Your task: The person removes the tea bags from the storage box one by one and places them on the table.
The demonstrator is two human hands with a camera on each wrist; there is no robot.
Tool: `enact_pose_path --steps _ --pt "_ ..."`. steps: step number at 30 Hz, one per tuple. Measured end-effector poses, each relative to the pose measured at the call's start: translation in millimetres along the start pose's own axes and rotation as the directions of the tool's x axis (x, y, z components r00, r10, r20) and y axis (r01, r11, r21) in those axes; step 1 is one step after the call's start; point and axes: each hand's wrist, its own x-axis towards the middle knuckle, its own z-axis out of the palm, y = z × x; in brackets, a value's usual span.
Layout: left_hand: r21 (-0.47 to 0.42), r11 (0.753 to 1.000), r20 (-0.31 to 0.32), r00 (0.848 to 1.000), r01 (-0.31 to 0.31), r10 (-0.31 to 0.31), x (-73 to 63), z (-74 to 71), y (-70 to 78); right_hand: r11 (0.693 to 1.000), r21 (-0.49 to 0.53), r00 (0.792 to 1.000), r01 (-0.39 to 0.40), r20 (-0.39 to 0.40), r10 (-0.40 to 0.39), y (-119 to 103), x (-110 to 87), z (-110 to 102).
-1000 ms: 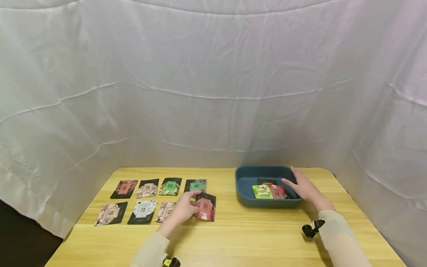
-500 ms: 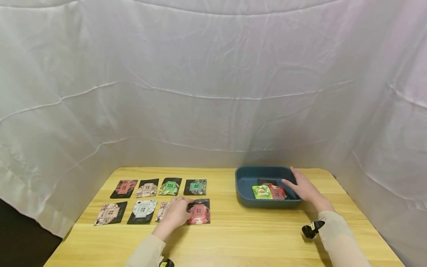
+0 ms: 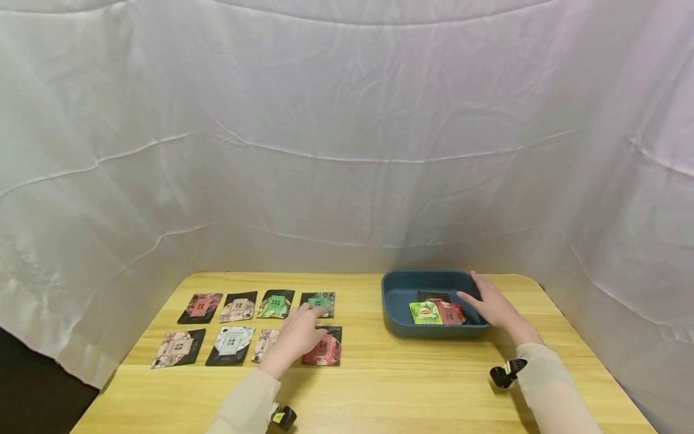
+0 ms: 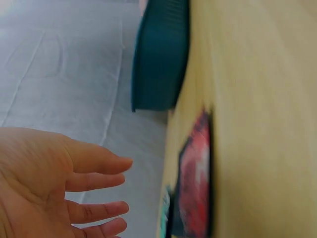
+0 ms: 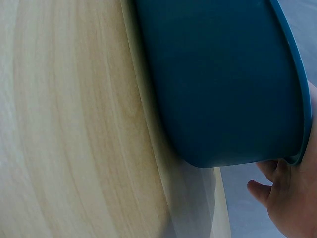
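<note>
My left hand [image 3: 297,331] hovers over the right end of two rows of tea sachets, fingers loosely extended and holding nothing; the left wrist view shows its palm and spread fingers [image 4: 101,210]. Below the thumb lies a red-and-black tea sachet [image 3: 328,352], flat on the table and partly covered by the hand. A teal-green and black sachet [image 3: 323,300] lies just beyond the fingertips. My right hand [image 3: 494,306] grips the right rim of a dark blue tub [image 3: 398,301], thumb over the edge and fingers along the outside. Inside the tub are a green tea sachet [image 3: 425,313] and a red one [image 3: 451,313].
More sachets lie to the left, among them a white-and-black one [image 3: 230,345], a pink floral one [image 3: 265,345] and a green one [image 3: 276,303]. Grey-white cloth [image 3: 347,193] hangs behind and beside the wooden table [image 3: 401,392].
The left hand set the red-and-black sachet down at the end of the near row, let go of it, and lifted away forward. The right hand stayed on the tub.
</note>
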Motion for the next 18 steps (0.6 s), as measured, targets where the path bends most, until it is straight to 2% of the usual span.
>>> enact_pose_path --steps 9,13,18 --pt "-0.128 0.991 0.005 0.999 -0.047 0.048 24.4 -2.2 36.7 1.0 0.001 1.0 -0.001 -0.006 0.001 2 0.7 2" --pt "-0.198 0.978 -0.001 0.997 -0.07 0.071 38.4 4.9 55.7 1.0 -0.002 1.0 0.0 -0.006 0.0 2 0.4 1" --pt "-0.226 0.967 0.006 0.992 -0.118 0.123 55.4 17.7 80.9 1.0 -0.002 1.0 0.005 -0.006 -0.005 0 0.2 0"
